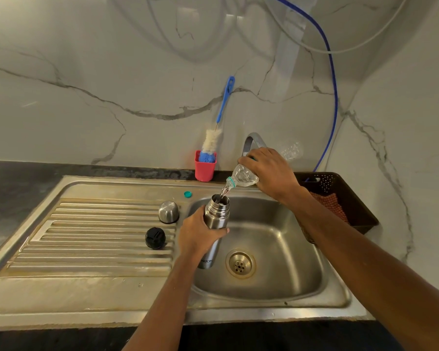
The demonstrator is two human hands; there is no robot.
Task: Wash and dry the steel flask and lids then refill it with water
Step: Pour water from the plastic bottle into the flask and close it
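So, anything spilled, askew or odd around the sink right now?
Nothing stands out. The right hand tips the bottle and its water lands in the flask mouth, held over the sink by the left hand. The steel lid and black stopper sit on the draining board.

Steel flask [214, 219]: brushed metal, mouth open, threaded neck bare, near upright over the sink basin [276, 262], left hand [198, 234] gripping its mid-body. Clear plastic bottle [243, 177]: at the flask's 1 o'clock, tipped neck-down in the right hand [269, 171]; a thin stream of water runs from it into the flask mouth. Steel cup lid [168, 212]: dome up on the drainboard [99, 236], at the flask's 9 o'clock. Black inner lid [155, 238]: on the drainboard at the cup lid's 7 o'clock, apart from it.
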